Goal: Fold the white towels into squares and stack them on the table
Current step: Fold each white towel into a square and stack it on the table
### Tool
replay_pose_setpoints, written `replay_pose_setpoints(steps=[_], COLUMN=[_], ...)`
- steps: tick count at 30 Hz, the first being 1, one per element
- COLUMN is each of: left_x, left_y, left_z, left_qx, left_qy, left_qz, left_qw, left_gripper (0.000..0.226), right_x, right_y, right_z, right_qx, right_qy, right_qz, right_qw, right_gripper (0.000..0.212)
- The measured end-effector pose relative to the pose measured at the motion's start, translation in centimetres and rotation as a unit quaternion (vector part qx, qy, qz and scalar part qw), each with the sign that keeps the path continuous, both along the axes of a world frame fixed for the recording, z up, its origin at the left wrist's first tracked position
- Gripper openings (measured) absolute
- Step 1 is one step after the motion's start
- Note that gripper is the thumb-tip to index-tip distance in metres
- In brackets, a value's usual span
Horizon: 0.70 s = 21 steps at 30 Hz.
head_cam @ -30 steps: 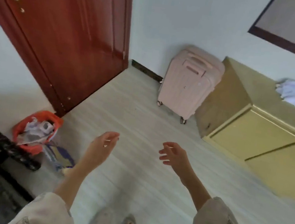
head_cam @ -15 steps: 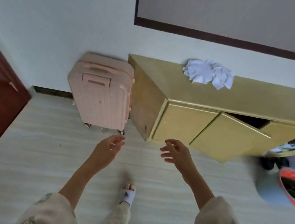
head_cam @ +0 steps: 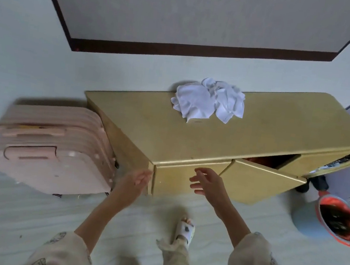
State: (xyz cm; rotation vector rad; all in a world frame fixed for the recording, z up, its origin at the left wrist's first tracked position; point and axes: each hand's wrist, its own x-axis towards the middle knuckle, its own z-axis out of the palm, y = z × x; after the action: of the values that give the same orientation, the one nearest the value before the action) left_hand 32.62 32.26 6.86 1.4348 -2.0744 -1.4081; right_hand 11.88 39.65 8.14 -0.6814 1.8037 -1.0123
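Both hands are empty, fingers loosely spread and slightly curled — the left hand (head_cam: 138, 177) hangs by the cabinet's corner, the right hand (head_cam: 207, 182) before its closed door, neither touching anything. The white towels (head_cam: 207, 101) lie crumpled in one heap at the back of the yellow cabinet (head_cam: 282, 129), well beyond the fingertips; grabbing the whole heap rather than one towel could drag the others off the top, and the open cabinet door (head_cam: 259, 184) juts toward the legs — a likely knock. Half a second ago the cabinet stood farther off; now it fills the view below the outstretched hands, and the pink suitcase (head_cam: 50, 148) sits farther left.
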Motion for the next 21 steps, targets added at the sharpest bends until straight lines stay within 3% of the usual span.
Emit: replay_pose_setpoints(steps=[4,11,18,21], left_x=[-6.1,-17.8,-24.6,-25.3], left_y=[-6.4,-16.7,-20.5,-21.2], left_z=[-1.8,-3.1,-4.6,-5.6], left_qx=[0.023,0.053,0.110,0.116], left_qy=[-0.015,-0.027,-0.015,-0.030], left_qz=[0.020,0.180,0.199,0.189], left_qw=[0.999,0.982,0.974,0.975], left_gripper=[0.024,0.020,0.022,0.020], right_x=[-6.7,-18.7,-25.1,-25.3], right_y=[-7.5,-20.6,-29.5,-31.4], right_z=[-1.8,-4.7,-10.0,-11.1], right_qx=[0.011,0.066,0.183,0.201], right_qy=[-0.011,-0.020,-0.208,-0.235], right_qz=[0.010,0.020,-0.070,-0.067], right_qw=[1.000,0.997,0.958,0.949], right_gripper=[0.015,0.016,0.022,0.017])
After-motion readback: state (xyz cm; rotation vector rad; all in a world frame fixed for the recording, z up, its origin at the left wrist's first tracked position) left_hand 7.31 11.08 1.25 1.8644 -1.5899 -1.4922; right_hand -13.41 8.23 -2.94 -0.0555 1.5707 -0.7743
